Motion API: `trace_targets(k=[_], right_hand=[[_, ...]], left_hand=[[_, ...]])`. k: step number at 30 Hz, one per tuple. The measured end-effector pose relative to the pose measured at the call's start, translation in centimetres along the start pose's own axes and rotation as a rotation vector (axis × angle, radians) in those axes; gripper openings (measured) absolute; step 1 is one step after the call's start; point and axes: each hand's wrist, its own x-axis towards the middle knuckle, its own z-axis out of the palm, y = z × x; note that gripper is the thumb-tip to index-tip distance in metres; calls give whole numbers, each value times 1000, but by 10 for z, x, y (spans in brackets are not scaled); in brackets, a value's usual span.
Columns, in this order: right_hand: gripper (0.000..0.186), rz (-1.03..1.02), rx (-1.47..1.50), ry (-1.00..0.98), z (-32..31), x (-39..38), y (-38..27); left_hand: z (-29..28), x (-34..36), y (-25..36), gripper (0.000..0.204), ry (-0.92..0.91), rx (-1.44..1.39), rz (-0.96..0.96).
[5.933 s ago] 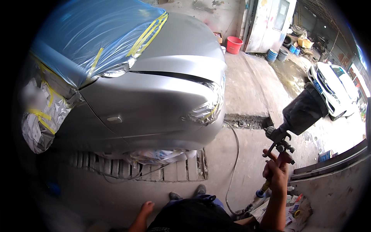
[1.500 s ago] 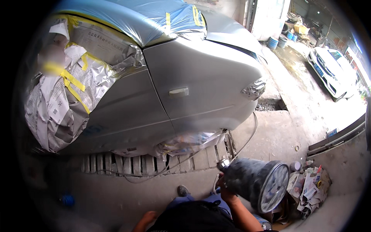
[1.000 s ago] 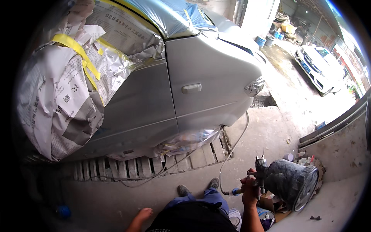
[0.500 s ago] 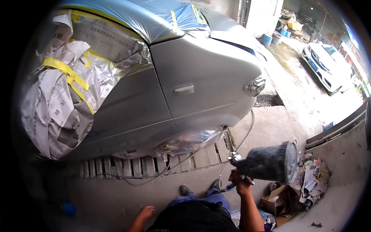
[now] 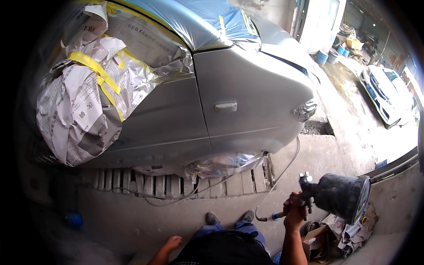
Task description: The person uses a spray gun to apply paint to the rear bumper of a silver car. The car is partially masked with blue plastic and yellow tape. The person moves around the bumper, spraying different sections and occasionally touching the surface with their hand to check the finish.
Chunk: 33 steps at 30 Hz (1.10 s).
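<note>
My right hand [image 5: 295, 212] is wrapped round the handle of a spray gun [image 5: 305, 187], out to the right of my body. The gun's dark, paint-stained cup [image 5: 342, 196] points away to the right. Low beside my waist, my left hand [image 5: 173, 243] hangs with its fingers curled and nothing visible in them. Ahead stands a silver-grey car body [image 5: 251, 86] with a pale door-handle piece [image 5: 226, 107]. Crumpled paper masking [image 5: 79, 112] with yellow tape [image 5: 95, 68] covers its left part, and blue plastic film [image 5: 194, 20] lies over the top.
A hose [image 5: 287, 170] runs along the floor past a slatted grate [image 5: 212, 187]. At the lower right are a cardboard box [image 5: 318, 243] and scrap paper [image 5: 357, 234]. A white car [image 5: 388, 95] stands outside, near blue buckets [image 5: 322, 57]. A blue container [image 5: 74, 219] sits at left.
My right hand has moved right with the spray gun, which now stands farther from the car. The whole view has shifted, so the car appears more to the right. My left hand stays low.
</note>
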Motion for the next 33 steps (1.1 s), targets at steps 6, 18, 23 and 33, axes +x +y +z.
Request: trace_targets(k=[6,18,23,33], right_hand=[[34,-251,-543,-630,46,-54,65],[33,-200,10,180,67,-69,-1],[31,-31,-41,358,42,-80,0],[28,-39,-491,-462,25,-101,134]], left_hand=[[-21,24,-6,27,-62,-10,90],[-82,17,-29,20,-172,147,105],[-100,44,-37,17,-213,-219,-3],[-77,17,27,27,-42,46,61]])
